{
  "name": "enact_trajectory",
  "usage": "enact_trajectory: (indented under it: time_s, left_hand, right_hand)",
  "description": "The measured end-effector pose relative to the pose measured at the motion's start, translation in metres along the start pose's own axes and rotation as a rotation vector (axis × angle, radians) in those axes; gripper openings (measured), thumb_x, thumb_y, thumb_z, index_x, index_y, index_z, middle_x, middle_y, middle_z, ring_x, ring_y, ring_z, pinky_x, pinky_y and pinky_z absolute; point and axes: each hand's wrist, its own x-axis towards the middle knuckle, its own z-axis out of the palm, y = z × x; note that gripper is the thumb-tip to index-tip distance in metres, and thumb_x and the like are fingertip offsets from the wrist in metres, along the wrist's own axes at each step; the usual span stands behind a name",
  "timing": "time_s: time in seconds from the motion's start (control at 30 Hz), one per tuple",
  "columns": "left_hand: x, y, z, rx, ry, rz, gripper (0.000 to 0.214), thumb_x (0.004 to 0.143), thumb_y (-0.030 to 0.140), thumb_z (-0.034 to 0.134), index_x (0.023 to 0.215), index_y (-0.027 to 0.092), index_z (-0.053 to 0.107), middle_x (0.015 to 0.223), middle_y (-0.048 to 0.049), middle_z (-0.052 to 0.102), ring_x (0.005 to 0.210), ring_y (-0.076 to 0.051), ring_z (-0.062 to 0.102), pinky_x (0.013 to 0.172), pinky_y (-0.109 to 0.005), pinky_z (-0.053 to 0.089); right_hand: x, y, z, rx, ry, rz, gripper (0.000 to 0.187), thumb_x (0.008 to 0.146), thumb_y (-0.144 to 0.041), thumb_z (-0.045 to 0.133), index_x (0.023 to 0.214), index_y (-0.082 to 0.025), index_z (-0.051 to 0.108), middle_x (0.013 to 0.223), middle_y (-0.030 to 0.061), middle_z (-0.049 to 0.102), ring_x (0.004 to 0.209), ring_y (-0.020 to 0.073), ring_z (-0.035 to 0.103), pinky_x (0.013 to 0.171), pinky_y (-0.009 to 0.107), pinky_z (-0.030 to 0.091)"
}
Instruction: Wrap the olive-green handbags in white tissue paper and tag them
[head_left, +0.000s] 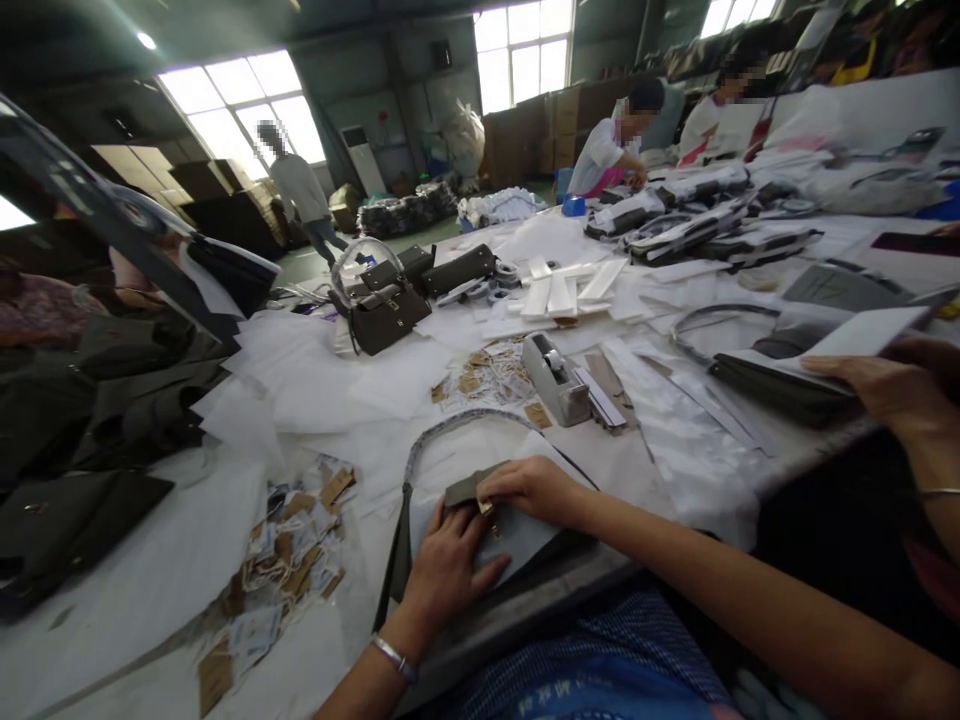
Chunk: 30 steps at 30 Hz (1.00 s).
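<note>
1. Our right hand [532, 490] has thumb and fingers closed together on the end of a strap tab [461, 490], near its gold-coloured clasp [495, 530]; we judge this pinch keeps the tab under control.
2. Our left hand [454, 555] lies with its fingers spread, just left of that pinch, the fingertips at the tab's lower edge and the thumb pointing right. It clamps nothing that we can make out; we take it to be steadying the work.
3. The handbag [401, 550] is directly under both hands, at the table's near edge, probably so that we can reach its front without stretching. Its wrapped handle [442, 428] arches up beyond the grip, clear of our fingers.
4. A white sheet [536, 545] lies across the bag's front beneath our hands, likely guarding the surface from rubbing.
5. A heap of tags [300, 540] lies left of the grip and another pile of tags [487, 375] lies beyond it, presumably for easy picking.
6. As for containers, our bag's inside is hidden, so we cannot tell what it holds. The grey tape dispenser [559, 385], beyond and right of the grip, carries a roll of tape [555, 362].
7. Well right of us, a co-worker's hand [885, 385] holds a white panel [870, 335] over another bag [787, 385].
8. Far beyond the grip stand a bulging sack [465, 140] and cardboard cartons [566, 125]; their contents do not show.
</note>
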Motion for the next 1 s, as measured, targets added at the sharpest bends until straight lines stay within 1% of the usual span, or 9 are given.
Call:
enact_trajectory:
  time_s: [0.17, 0.33, 0.4, 0.47, 0.57, 0.67, 0.8, 0.9, 1.0]
  left_hand:
    - [-0.002, 0.004, -0.001, -0.074, 0.060, -0.011, 0.047, 0.089, 0.051, 0.063, 0.125, 0.021, 0.052, 0.110, -0.0053, 0.067, 0.108, -0.025, 0.062, 0.122, -0.056, 0.019]
    - [-0.005, 0.003, 0.001, -0.045, 0.090, 0.014, 0.040, 0.091, 0.050, 0.061, 0.118, 0.021, 0.056, 0.107, -0.0048, 0.068, 0.103, -0.024, 0.064, 0.121, -0.056, 0.023]
    - [-0.008, 0.002, 0.003, 0.006, 0.120, 0.033, 0.043, 0.091, 0.051, 0.061, 0.119, 0.020, 0.056, 0.107, -0.0057, 0.069, 0.102, -0.024, 0.065, 0.119, -0.056, 0.029]
    - [-0.012, 0.002, 0.005, 0.064, 0.196, 0.088, 0.044, 0.091, 0.051, 0.061, 0.121, 0.018, 0.057, 0.110, -0.0075, 0.069, 0.102, -0.024, 0.066, 0.114, -0.053, 0.038]
    - [-0.021, 0.001, 0.007, 0.107, 0.295, 0.212, 0.040, 0.094, 0.037, 0.062, 0.128, 0.017, 0.054, 0.117, -0.0074, 0.069, 0.108, -0.022, 0.065, 0.105, -0.043, 0.049]
    - [-0.026, 0.000, 0.005, 0.100, 0.261, 0.361, 0.041, 0.098, 0.019, 0.054, 0.138, 0.022, 0.047, 0.125, -0.0025, 0.066, 0.118, -0.016, 0.060, 0.104, -0.032, 0.050]
    - [-0.026, 0.000, 0.001, 0.063, 0.201, 0.496, 0.044, 0.099, 0.010, 0.045, 0.143, 0.019, 0.042, 0.131, -0.0051, 0.063, 0.126, -0.016, 0.054, 0.105, -0.032, 0.051]
    - [-0.024, 0.001, 0.001, 0.069, 0.166, 0.497, 0.044, 0.100, 0.010, 0.041, 0.144, 0.017, 0.041, 0.132, -0.0069, 0.062, 0.127, -0.017, 0.054, 0.105, -0.033, 0.052]
    - [-0.022, -0.002, 0.005, 0.100, 0.161, 0.483, 0.041, 0.102, 0.012, 0.036, 0.142, 0.015, 0.044, 0.134, -0.0073, 0.061, 0.128, -0.018, 0.053, 0.105, -0.033, 0.052]
  right_hand:
    - [-0.033, 0.008, 0.014, 0.026, -0.082, -0.018, 0.029, 0.094, -0.016, 0.055, 0.116, -0.022, 0.073, 0.126, 0.0064, 0.068, 0.119, 0.0177, 0.064, 0.106, 0.026, 0.047]
    - [-0.038, 0.011, 0.018, 0.055, -0.126, -0.006, 0.029, 0.096, -0.019, 0.054, 0.119, -0.022, 0.071, 0.127, 0.0075, 0.066, 0.121, 0.0185, 0.062, 0.109, 0.030, 0.046]
    - [-0.038, 0.011, 0.020, 0.064, -0.118, 0.022, 0.027, 0.096, -0.021, 0.056, 0.119, -0.024, 0.071, 0.126, 0.0061, 0.067, 0.118, 0.0177, 0.064, 0.108, 0.029, 0.047]
    - [-0.039, 0.012, 0.022, 0.062, -0.107, 0.040, 0.027, 0.095, -0.022, 0.058, 0.118, -0.025, 0.071, 0.125, 0.0054, 0.068, 0.116, 0.0172, 0.065, 0.107, 0.029, 0.048]
    - [-0.040, 0.013, 0.025, 0.054, -0.094, 0.045, 0.026, 0.096, -0.023, 0.058, 0.118, -0.024, 0.072, 0.123, 0.0061, 0.069, 0.115, 0.0173, 0.066, 0.105, 0.028, 0.049]
    - [-0.041, 0.015, 0.027, 0.062, -0.094, 0.026, 0.026, 0.096, -0.023, 0.057, 0.118, -0.021, 0.072, 0.122, 0.0074, 0.070, 0.115, 0.0172, 0.066, 0.105, 0.027, 0.049]
    - [-0.041, 0.017, 0.030, 0.030, -0.134, 0.033, 0.029, 0.097, -0.019, 0.052, 0.120, -0.019, 0.070, 0.128, 0.0074, 0.067, 0.121, 0.0166, 0.062, 0.110, 0.029, 0.045]
    - [-0.042, 0.018, 0.033, -0.013, -0.164, 0.041, 0.031, 0.097, -0.016, 0.051, 0.120, -0.019, 0.070, 0.128, 0.0071, 0.067, 0.121, 0.0167, 0.061, 0.111, 0.029, 0.044]
    - [-0.040, 0.017, 0.035, -0.116, -0.176, -0.012, 0.029, 0.096, -0.015, 0.053, 0.117, -0.019, 0.071, 0.124, 0.0067, 0.070, 0.117, 0.0173, 0.064, 0.104, 0.028, 0.048]
